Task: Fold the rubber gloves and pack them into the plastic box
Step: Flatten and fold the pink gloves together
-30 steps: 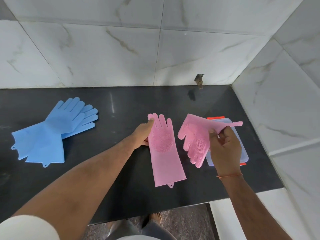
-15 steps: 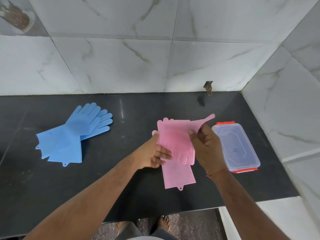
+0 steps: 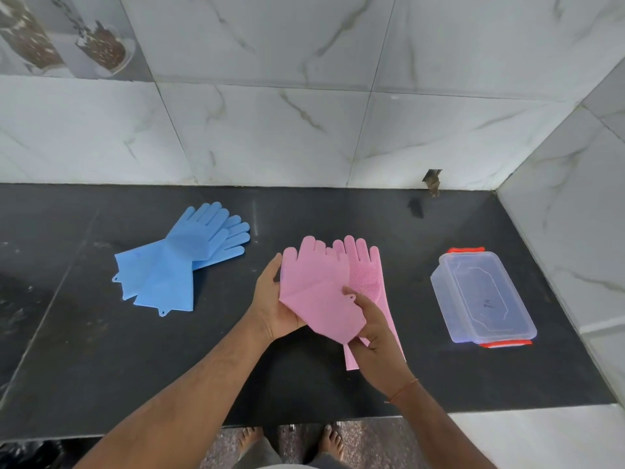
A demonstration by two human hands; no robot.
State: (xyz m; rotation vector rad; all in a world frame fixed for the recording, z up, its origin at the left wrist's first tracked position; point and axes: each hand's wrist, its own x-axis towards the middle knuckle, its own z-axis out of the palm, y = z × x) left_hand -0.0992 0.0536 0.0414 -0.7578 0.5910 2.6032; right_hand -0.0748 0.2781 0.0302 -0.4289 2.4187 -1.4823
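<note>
Two pink rubber gloves overlap at the middle of the black counter (image 3: 101, 350). The upper pink glove (image 3: 314, 286) lies smooth side up, fingers pointing away, slanted across the lower pink glove (image 3: 367, 279), whose bristled palm shows. My left hand (image 3: 274, 302) holds the upper glove's left edge from below. My right hand (image 3: 372, 330) pinches its cuff end near the hanging tab. A closed clear plastic box (image 3: 483, 296) with red clips sits to the right. Two blue gloves (image 3: 176, 265) lie crossed at the left.
Marble-tiled walls close the counter at the back and on the right. A small dark fitting (image 3: 432, 181) sticks out of the back wall. The counter's front edge runs just above my bare feet (image 3: 291, 441).
The second pink glove has been turned and laid on top of the first, fingers now pointing away. My left hand shifted to its left edge, my right hand to its cuff.
</note>
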